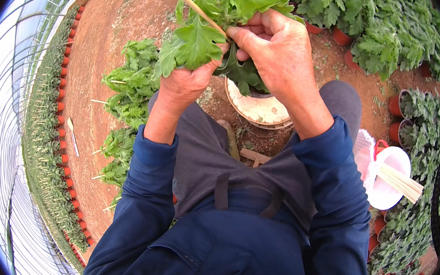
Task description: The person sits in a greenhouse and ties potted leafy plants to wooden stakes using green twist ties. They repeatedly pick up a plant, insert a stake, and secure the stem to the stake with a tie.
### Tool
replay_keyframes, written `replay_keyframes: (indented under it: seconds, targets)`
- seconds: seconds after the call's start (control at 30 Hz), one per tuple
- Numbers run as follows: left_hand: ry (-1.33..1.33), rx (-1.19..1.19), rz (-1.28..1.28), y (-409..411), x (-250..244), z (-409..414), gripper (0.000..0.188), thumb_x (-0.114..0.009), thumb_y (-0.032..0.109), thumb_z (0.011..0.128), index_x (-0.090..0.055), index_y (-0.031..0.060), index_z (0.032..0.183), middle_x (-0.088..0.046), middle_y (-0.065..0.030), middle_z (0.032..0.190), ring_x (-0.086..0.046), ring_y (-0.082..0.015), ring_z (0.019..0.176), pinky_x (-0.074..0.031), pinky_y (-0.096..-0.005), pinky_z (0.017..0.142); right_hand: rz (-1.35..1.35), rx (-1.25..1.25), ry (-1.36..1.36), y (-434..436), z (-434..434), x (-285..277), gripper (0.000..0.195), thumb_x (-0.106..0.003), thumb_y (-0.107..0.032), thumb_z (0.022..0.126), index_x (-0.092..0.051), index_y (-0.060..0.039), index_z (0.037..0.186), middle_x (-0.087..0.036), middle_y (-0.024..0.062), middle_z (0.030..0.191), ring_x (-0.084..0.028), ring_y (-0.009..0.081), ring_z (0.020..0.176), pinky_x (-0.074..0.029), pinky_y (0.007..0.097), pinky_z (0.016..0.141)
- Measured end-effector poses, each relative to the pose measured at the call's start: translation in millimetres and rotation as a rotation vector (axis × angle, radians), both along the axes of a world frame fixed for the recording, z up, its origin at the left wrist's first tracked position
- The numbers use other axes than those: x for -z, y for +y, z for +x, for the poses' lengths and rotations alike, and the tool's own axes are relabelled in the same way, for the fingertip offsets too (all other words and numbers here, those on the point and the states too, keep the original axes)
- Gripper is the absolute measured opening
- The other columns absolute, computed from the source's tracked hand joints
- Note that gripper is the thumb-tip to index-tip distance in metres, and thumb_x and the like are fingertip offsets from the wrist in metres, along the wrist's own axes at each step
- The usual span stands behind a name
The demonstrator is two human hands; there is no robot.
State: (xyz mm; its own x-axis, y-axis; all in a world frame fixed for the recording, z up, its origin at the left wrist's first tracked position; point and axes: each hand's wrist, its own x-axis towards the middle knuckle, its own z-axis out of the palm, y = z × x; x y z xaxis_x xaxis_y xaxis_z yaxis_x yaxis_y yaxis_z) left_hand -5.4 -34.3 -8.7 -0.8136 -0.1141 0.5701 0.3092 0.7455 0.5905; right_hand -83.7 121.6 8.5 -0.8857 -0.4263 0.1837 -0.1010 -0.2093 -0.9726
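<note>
A leafy green plant, apparently a chrysanthemum (pixel 200 43), is between my two hands, above an upturned pale round container (pixel 258 107). A slanting wooden stick (pixel 186 1) runs through its foliage, its lower end at my fingertips. My left hand (pixel 187 83) grips the plant from below; a broad leaf covers most of its fingers. Thumb and bent fingers of my right hand (pixel 280 52) pinch together among the leaves where the stick ends. What exactly lies between those fingertips is hidden. Below the right hand hang darker leaves (pixel 245 75).
Several staked plants (pixel 128 102) line the soil at left. A white plastic tub (pixel 393 173) with a bundle of sticks (pixel 402 183) stands at right, near potted plants (pixel 399 131). More pots (pixel 341 36) stand ahead. A light-coloured tool (pixel 73 135) lies on the soil.
</note>
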Motion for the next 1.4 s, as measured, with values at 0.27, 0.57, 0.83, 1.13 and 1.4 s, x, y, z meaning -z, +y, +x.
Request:
replay_keyframes:
  seconds: [0.27, 0.57, 0.83, 1.13, 1.4]
  targets:
    - [0.002, 0.015, -0.037, 1, -8, 2, 0.019, -0.069, 0.005, 0.084, -0.070, 0.0053, 0.103, -0.070, -0.0086, 0.098, -0.067, -0.0192, 0.083, -0.051, -0.0317, 0.071, 0.078, 0.037, 0.232, 3, 1, 7, 0.022, -0.069, -0.005, 0.075, -0.067, 0.0042, 0.095, -0.069, 0.0157, 0.081, -0.068, 0.0232, 0.071, -0.054, 0.0325, 0.065]
    - [-0.255, -0.135, 0.414, 11, -23, 4, 0.019, -0.070, 0.012, 0.088, -0.069, -0.0001, 0.102, -0.070, -0.0042, 0.091, -0.061, -0.0107, 0.079, -0.050, -0.0278, 0.072, 0.193, 0.284, 0.635, -1, 2, 17, 0.026, -0.068, -0.009, 0.073, -0.065, -0.0005, 0.097, -0.063, 0.0164, 0.097, -0.056, 0.0355, 0.097, -0.047, 0.0437, 0.084]
    - [-0.153, -0.003, 0.595, 1, -7, -1, 0.019, -0.070, 0.014, 0.087, -0.069, 0.0017, 0.102, -0.069, -0.0049, 0.092, -0.061, -0.0127, 0.082, -0.049, -0.0276, 0.075, 0.224, 0.381, 0.724, -10, 1, 22, 0.023, -0.068, -0.009, 0.072, -0.063, -0.0017, 0.093, -0.059, 0.0143, 0.092, -0.053, 0.0351, 0.093, -0.046, 0.0444, 0.080]
    - [0.000, -0.110, 0.142, 9, -8, 6, 0.025, -0.067, 0.001, 0.085, -0.066, -0.0012, 0.109, -0.067, -0.0104, 0.108, -0.062, -0.0145, 0.094, -0.049, -0.0281, 0.082, 0.221, 0.391, 0.745, -12, 0, 21, 0.022, -0.069, -0.009, 0.071, -0.063, -0.0018, 0.092, -0.059, 0.0140, 0.092, -0.053, 0.0346, 0.091, -0.045, 0.0444, 0.078]
    - [-0.042, -0.040, 0.439, 15, -5, 7, 0.016, -0.068, -0.003, 0.084, -0.066, -0.0033, 0.100, -0.065, -0.0141, 0.112, -0.062, -0.0186, 0.098, -0.050, -0.0313, 0.084, 0.204, 0.403, 0.749, -13, 0, 23, 0.022, -0.068, -0.009, 0.072, -0.063, -0.0018, 0.091, -0.059, 0.0137, 0.091, -0.053, 0.0344, 0.091, -0.046, 0.0439, 0.078]
